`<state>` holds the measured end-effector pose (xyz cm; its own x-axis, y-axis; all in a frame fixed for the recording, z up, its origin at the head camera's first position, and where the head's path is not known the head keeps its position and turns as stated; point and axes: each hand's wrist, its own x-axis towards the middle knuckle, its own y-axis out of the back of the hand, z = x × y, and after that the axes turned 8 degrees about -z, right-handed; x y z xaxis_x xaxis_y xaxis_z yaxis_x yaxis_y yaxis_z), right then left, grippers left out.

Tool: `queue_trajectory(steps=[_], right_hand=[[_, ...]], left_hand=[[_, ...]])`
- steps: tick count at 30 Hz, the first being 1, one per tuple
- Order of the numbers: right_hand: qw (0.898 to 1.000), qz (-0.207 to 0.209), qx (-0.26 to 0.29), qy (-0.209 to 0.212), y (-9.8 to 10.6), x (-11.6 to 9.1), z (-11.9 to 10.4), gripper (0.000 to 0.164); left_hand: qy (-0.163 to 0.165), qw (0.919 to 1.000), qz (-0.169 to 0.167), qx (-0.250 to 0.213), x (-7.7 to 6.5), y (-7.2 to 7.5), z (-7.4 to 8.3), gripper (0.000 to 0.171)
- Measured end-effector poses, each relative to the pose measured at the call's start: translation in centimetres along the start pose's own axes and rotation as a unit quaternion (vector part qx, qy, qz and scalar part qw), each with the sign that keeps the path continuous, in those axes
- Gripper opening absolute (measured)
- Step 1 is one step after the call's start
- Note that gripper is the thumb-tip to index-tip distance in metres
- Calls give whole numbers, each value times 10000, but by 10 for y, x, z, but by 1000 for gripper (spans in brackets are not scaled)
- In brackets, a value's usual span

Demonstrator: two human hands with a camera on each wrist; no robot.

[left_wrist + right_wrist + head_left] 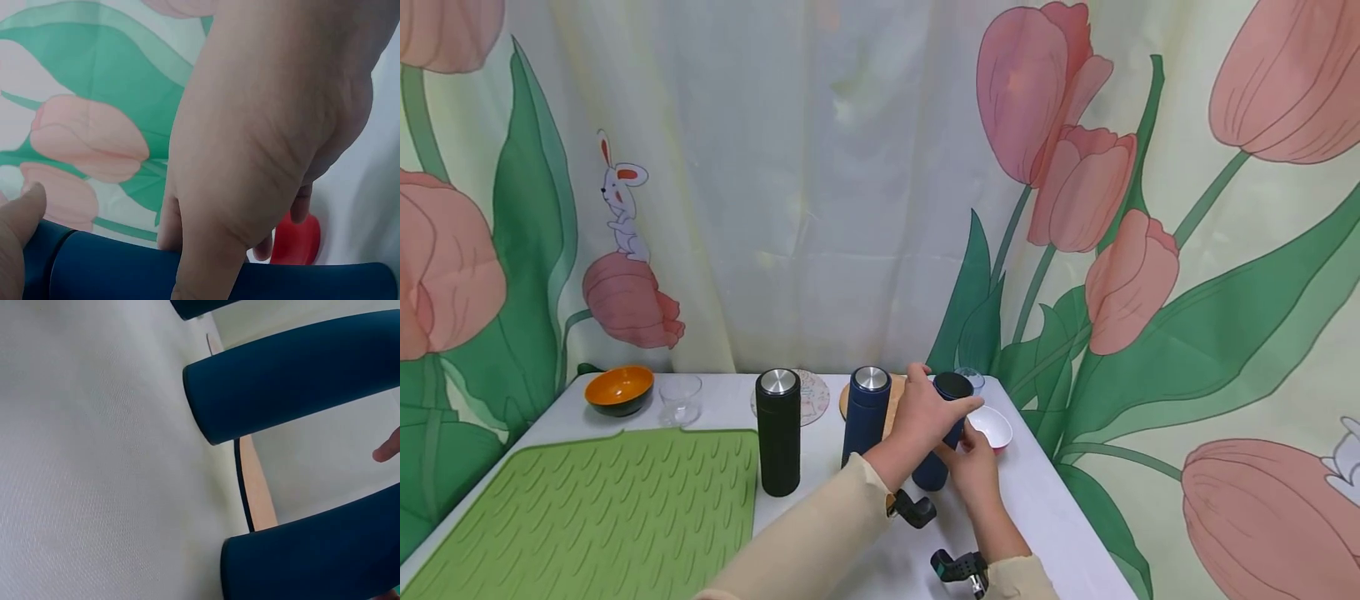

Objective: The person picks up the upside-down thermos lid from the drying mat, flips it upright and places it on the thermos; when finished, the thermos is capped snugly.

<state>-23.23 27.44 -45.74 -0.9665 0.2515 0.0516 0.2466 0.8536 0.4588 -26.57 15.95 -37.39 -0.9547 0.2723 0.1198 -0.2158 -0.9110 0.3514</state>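
Both hands are at a dark blue thermos (pixel 931 477) on the right of the table, its top looking dark from above. My left hand (pixel 928 410) grips around its upper end, the thumb across the front. Lower down, my right hand (pixel 977 471) holds the body from the right side. In the left wrist view the right hand (pixel 250 144) wraps over the blue body (pixel 119 265), while the left thumb (pixel 28 209) lies by the seam near the top. A second blue thermos (pixel 867 417) with a silver-topped lid stands just left of the hands.
A black thermos (pixel 778 442) stands beside a green ribbed mat (pixel 625 508). Behind the mat are an orange bowl (pixel 619 387) and a clear glass (pixel 681 402). A white bowl (pixel 991 429) with a red outside sits right of the hands. Round coasters (pixel 814 396) lie at the back.
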Motion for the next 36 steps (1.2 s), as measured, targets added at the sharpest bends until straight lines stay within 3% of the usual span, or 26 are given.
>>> queue_trajectory(steps=[3,6,9,12,15,18,22,26,28,33,36], right_hand=[[9999,-6,52,105,-1,-1,3,79],[9998,46,65,196,-1,-1,4,80],[9997,93,84,216,-1,0,3,81],[9997,61,91,220,-1,0,2,82],[9998,34,61,201,-2,-1,1,82],[9999,3,20,141,-2,0,3,84],[10000,-23,78,7,-1,1,4,80],[9999,-74,139,-53,-1,1,2,78],[9999,-101,116,-33,-1,1,2,79],[10000,-26,23,85,1,2,4,80],[10000,-45,36,76,3,2,6,82]], left_hand=[[-201,9994,-135,253,1,7,-1,81],[-417,9969,-472,467,2,17,-1,66],[-517,9942,-751,569,3,26,0,62],[-519,9932,-823,646,4,29,0,61],[-507,9932,-792,682,4,29,0,62],[-325,9956,-695,539,4,22,1,73],[-13,9983,-285,504,2,5,3,93],[-93,9953,-29,960,3,1,2,87],[-248,9941,-159,1047,5,6,-1,80],[-472,9906,-941,873,7,23,-2,71],[-465,9886,-1013,1013,5,21,-1,69]])
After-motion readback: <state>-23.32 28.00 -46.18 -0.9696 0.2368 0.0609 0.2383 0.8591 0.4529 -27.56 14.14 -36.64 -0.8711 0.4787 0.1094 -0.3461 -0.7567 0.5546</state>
